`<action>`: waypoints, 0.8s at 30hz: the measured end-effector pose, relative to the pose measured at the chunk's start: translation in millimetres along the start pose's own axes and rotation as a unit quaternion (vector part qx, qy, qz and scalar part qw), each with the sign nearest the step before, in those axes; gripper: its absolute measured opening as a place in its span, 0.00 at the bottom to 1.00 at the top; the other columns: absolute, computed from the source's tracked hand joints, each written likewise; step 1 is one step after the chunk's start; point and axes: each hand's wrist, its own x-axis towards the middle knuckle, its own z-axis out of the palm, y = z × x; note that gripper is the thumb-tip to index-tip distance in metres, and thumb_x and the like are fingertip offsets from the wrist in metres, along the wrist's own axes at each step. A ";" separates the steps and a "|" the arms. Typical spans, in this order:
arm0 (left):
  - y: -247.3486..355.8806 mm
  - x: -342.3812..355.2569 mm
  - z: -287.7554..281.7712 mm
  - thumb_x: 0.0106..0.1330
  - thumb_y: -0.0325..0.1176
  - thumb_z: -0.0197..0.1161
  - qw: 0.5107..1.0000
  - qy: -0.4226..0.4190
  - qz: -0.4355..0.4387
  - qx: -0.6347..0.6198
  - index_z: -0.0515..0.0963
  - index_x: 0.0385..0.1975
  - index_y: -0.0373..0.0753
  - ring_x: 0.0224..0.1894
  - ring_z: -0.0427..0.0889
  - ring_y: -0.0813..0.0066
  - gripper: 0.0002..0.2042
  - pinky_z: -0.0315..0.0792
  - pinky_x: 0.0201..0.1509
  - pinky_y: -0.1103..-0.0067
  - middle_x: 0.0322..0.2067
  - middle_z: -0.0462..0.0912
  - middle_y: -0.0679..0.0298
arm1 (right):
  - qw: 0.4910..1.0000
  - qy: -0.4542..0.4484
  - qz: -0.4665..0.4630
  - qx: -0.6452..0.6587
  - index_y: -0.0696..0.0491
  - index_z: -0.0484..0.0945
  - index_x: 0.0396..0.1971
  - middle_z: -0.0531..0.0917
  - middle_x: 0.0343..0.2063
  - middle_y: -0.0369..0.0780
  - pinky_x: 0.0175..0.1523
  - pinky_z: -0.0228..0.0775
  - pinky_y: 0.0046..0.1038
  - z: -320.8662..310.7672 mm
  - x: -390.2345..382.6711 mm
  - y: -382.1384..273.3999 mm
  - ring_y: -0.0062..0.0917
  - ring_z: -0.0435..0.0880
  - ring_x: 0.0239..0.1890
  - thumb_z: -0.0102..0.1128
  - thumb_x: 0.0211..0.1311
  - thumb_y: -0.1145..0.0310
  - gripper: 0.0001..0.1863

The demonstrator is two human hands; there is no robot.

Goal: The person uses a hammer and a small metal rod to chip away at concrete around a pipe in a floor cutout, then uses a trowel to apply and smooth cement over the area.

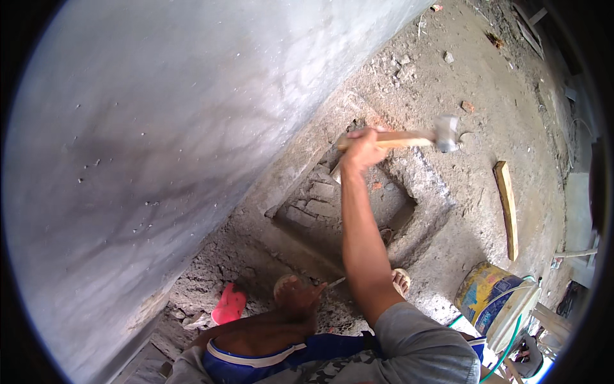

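Wooden and pale, the handle of a steel-headed hammer point(416, 137) sits in the right hand point(362, 147), whose fingers are wrapped tight around its near end. The arm is stretched out and raised, so the blurred grey head hangs to the right of the fist, above the dirt floor point(460, 83).

Below it lies a square pit point(358, 205) cut into the ground beside a smooth grey plastered wall point(160, 128); rough brick courses show on the pit's far side.

The left hand point(299, 296) is low at the near edge of the pit, fingers curled around a thin metal chisel point(335, 281) whose tip pokes out to the right. How firmly it grips I cannot tell.

Just left of that hand a pink sandal point(229, 305) rests on the rubble, and another sandalled foot point(401, 280) shows past the right forearm.

Further right, well apart from the hands, a length of pale timber point(506, 208) lies on the floor, and nearer the person stands a dirty blue and yellow bucket point(487, 294) with a green hose point(511, 333) looping past it.
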 end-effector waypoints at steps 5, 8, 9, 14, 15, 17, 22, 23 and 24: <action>-13.8 2.7 44.4 0.55 0.69 0.61 0.998 0.057 -0.004 -0.023 0.70 0.57 0.27 0.50 0.76 0.42 0.46 0.66 0.58 0.50 0.47 0.77 0.41 | 0.861 -0.174 0.477 0.029 0.56 0.68 0.35 0.70 0.20 0.35 0.16 0.61 0.19 14.8 -6.7 33.7 0.19 0.65 0.14 0.44 0.68 0.78 0.03; -31.7 9.2 95.4 0.54 0.71 0.60 0.934 0.346 0.054 0.075 0.71 0.55 0.28 0.49 0.77 0.41 0.46 0.67 0.58 0.51 0.47 0.77 0.40 | 0.816 -0.320 0.479 0.046 0.54 0.70 0.32 0.68 0.16 0.34 0.17 0.62 0.20 -6.1 3.5 8.7 0.17 0.65 0.14 0.49 0.71 0.70 0.06; -27.9 9.6 106.1 0.53 0.72 0.60 0.904 0.411 0.059 0.104 0.72 0.54 0.28 0.49 0.77 0.40 0.46 0.67 0.58 0.51 0.47 0.76 0.39 | 0.836 -0.320 0.445 -0.042 0.55 0.71 0.33 0.69 0.16 0.34 0.17 0.64 0.21 -31.6 15.3 10.1 0.18 0.66 0.14 0.50 0.71 0.68 0.07; -6.0 -8.5 59.1 0.52 0.74 0.60 0.949 0.308 0.029 0.055 0.72 0.53 0.27 0.51 0.77 0.40 0.48 0.68 0.58 0.52 0.50 0.75 0.37 | 0.759 -0.340 0.106 -0.545 0.56 0.76 0.50 0.81 0.23 0.43 0.25 0.76 0.30 -102.3 57.1 -1.3 0.25 0.81 0.23 0.55 0.68 0.66 0.15; -1.2 -11.1 49.1 0.52 0.74 0.59 0.950 0.307 0.026 0.055 0.72 0.53 0.27 0.52 0.77 0.39 0.49 0.68 0.58 0.52 0.50 0.75 0.37 | 0.710 -0.361 -0.009 -0.605 0.57 0.75 0.51 0.83 0.28 0.47 0.30 0.78 0.34 -112.0 77.4 0.4 0.32 0.84 0.28 0.56 0.67 0.65 0.17; 14.0 -8.0 15.8 0.51 0.75 0.59 0.961 0.274 0.008 0.047 0.72 0.53 0.27 0.53 0.76 0.39 0.49 0.68 0.58 0.52 0.51 0.75 0.36 | 0.618 -0.389 -0.155 -0.665 0.60 0.72 0.52 0.84 0.36 0.53 0.39 0.80 0.38 -108.0 112.4 0.3 0.40 0.86 0.33 0.59 0.66 0.59 0.22; 30.5 2.6 -26.4 0.55 0.73 0.58 0.993 0.000 -0.118 -0.010 0.68 0.61 0.30 0.62 0.70 0.38 0.48 0.65 0.62 0.51 0.57 0.70 0.34 | 0.598 -0.432 -0.116 -0.666 0.61 0.70 0.52 0.83 0.37 0.58 0.46 0.79 0.41 -82.0 94.2 39.1 0.50 0.85 0.39 0.52 0.65 0.67 0.19; 24.1 5.2 -15.4 0.58 0.70 0.57 0.986 -0.014 -0.164 0.014 0.68 0.64 0.36 0.63 0.68 0.38 0.45 0.64 0.63 0.51 0.58 0.70 0.35 | 0.570 -0.462 -0.120 -0.669 0.61 0.70 0.51 0.83 0.37 0.57 0.47 0.78 0.42 -75.6 64.6 39.2 0.49 0.85 0.40 0.52 0.63 0.68 0.18; 10.1 2.8 -12.3 0.58 0.70 0.57 0.987 -0.015 -0.161 0.021 0.68 0.64 0.36 0.63 0.68 0.38 0.45 0.64 0.63 0.51 0.58 0.70 0.35 | 0.544 -0.488 -0.118 -0.672 0.60 0.70 0.51 0.83 0.37 0.56 0.48 0.78 0.42 -79.2 37.9 29.3 0.48 0.85 0.41 0.51 0.62 0.70 0.18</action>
